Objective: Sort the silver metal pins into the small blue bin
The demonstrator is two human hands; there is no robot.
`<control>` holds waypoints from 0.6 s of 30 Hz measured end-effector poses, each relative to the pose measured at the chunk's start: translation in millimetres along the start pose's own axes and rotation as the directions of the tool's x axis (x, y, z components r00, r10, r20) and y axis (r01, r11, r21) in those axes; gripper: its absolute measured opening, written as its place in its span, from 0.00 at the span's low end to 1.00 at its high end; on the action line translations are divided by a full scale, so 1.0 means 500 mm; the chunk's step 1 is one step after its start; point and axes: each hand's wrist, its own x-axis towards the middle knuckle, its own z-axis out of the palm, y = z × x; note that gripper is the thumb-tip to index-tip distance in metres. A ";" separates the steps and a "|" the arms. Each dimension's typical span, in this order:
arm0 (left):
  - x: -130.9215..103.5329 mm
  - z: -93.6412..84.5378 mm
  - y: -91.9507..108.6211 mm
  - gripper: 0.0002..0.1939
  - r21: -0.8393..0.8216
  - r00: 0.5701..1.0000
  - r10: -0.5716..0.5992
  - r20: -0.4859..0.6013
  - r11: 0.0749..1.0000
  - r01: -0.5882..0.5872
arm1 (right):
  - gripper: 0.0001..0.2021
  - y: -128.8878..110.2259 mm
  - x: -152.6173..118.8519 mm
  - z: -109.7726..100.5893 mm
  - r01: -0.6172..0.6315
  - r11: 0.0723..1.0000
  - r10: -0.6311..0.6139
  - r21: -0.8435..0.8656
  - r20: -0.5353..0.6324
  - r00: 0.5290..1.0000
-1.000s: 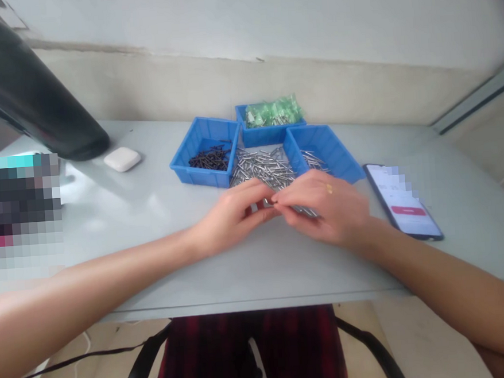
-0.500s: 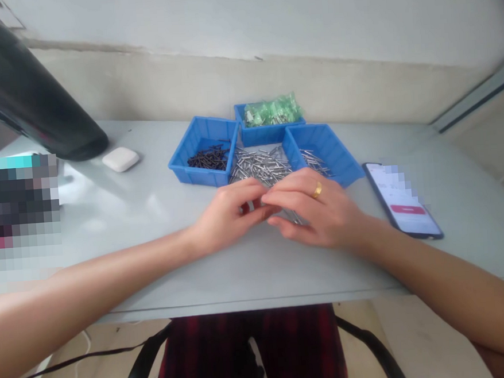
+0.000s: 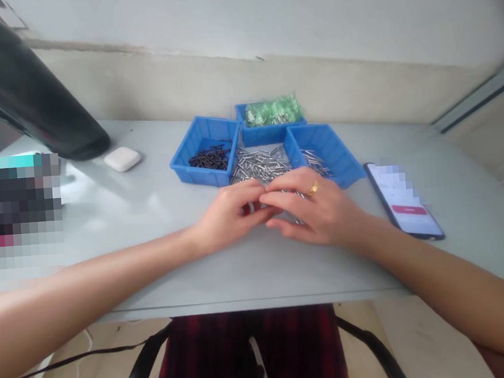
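Evidently, we held our left hand (image 3: 226,217) and right hand (image 3: 326,209) together, fingers bent, grip impossible to tell, while silver pins (image 3: 261,164) lay heaped between blue bins (image 3: 203,177), fewer showing inside the rightmost bin (image 3: 340,154).

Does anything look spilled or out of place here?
Possibly the silver pins: they lie loose on the table between blue bins, while similar ones sit inside the right bin. Nothing looks damaged.
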 end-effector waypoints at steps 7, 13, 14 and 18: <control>-0.001 -0.001 -0.002 0.06 0.016 1.000 -0.015 0.015 1.000 0.015 | 0.11 0.002 0.001 -0.003 0.015 1.000 -0.015 0.004 0.045 0.999; -0.001 0.001 -0.004 0.06 0.027 1.000 -0.017 0.025 0.999 0.017 | 0.11 -0.001 0.004 -0.003 0.014 1.000 -0.014 -0.009 0.054 0.998; -0.001 0.000 -0.003 0.06 0.021 1.000 -0.015 0.019 1.000 0.015 | 0.11 -0.002 0.004 -0.003 0.016 1.000 -0.015 -0.009 0.035 0.999; -0.001 -0.002 -0.002 0.06 -0.019 1.000 -0.002 -0.010 1.000 0.002 | 0.11 -0.003 0.004 -0.002 -0.012 0.999 0.010 -0.045 -0.033 0.999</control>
